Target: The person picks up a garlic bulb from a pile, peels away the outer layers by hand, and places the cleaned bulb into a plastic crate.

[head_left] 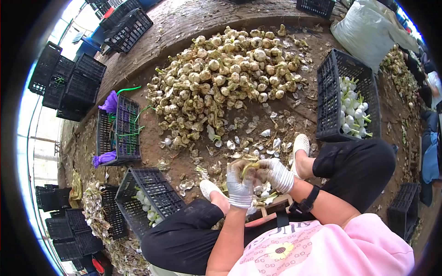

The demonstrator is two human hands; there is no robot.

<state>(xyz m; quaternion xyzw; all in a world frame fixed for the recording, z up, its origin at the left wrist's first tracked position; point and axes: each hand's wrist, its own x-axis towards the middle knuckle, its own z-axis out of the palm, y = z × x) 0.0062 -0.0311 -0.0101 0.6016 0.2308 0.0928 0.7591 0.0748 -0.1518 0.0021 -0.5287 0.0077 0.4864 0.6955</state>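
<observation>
My left hand [240,183] and my right hand [275,175], both in dirty white gloves, meet in front of my knees. Their fingers close around a garlic bulb [250,169], of which just a yellowish-brown part shows; the gloves cover the rest. Loose white skins and leaves lie just below and beyond the hands. Farther ahead on the ground is a large heap of unpeeled garlic [225,69] with stems.
A black crate [326,92] at the right holds clean white garlic; another crate [159,191] with white bulbs stands by my left knee. A crate with purple net bags [109,102] is at the left. A white sack [363,30] stands at upper right. People sit along the right edge.
</observation>
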